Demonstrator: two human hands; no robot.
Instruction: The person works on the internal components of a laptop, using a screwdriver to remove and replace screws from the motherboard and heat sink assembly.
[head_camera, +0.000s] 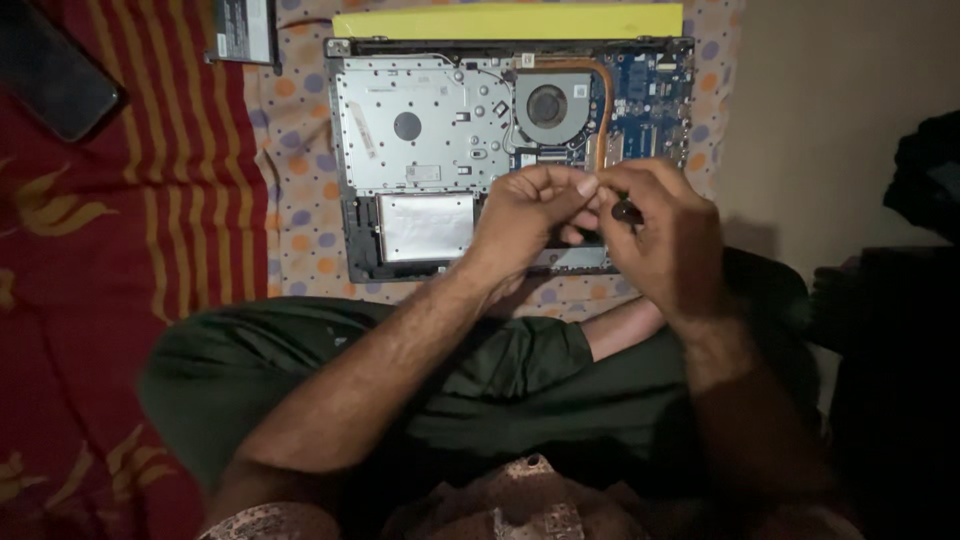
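Lying at the far left, a dark phone (55, 70) rests on a red cloth with orange stripes (130, 230), and just right of it, at the top edge, a flat grey battery pack (243, 30) sits where the red cloth meets a pale spotted cloth (300, 170). On that spotted cloth lies an opened laptop base (420, 130), bottom cover off, with a silver metal plate across its left part and a rectangular silver drive (427, 226) in the lower left corner. A long yellow strip (510, 20) lies along the laptop's far edge. Toward the right of the base sit a round cooling fan (547, 105), a copper heat pipe (600, 100) curving around it, and a blue circuit board (655, 95).

Over the near edge of the laptop the two hands meet. The left hand (525, 220) has its fingers curled in, thumb and forefinger pinched together at the tips; what they pinch is too small to tell. Touching it, the right hand (665, 235) is closed around a small dark object (627, 211), seemingly a tool handle, whose end shows between the fingers. Both forearms reach out over crossed legs in dark green trousers (480, 380). To the far right lies bare beige floor (820, 120), then deep shadow.
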